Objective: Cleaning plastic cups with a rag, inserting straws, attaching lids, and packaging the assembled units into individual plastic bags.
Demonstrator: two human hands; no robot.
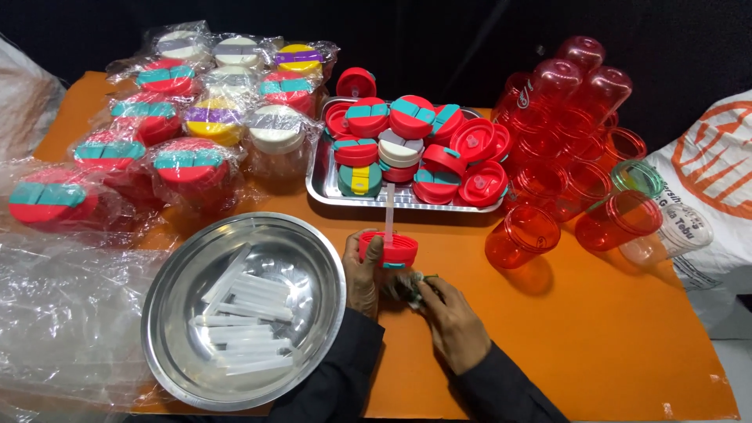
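Observation:
My left hand (362,274) grips a red round lid (389,248) on its edge, with a clear straw (388,210) standing up out of it. Just below the lid, my right hand (452,317) pinches a small dark green-tinged piece (413,287) with its fingertips. Both hands rest over the orange table top (595,329), in front of a rectangular metal tray (325,196) holding several red, teal and white lids.
A round steel bowl (172,345) with several clear straws sits at the left front. Wrapped finished cups (192,160) fill the back left, over loose clear plastic (55,305). Red transparent cups (522,235) crowd the right, beside a white printed sack (713,157).

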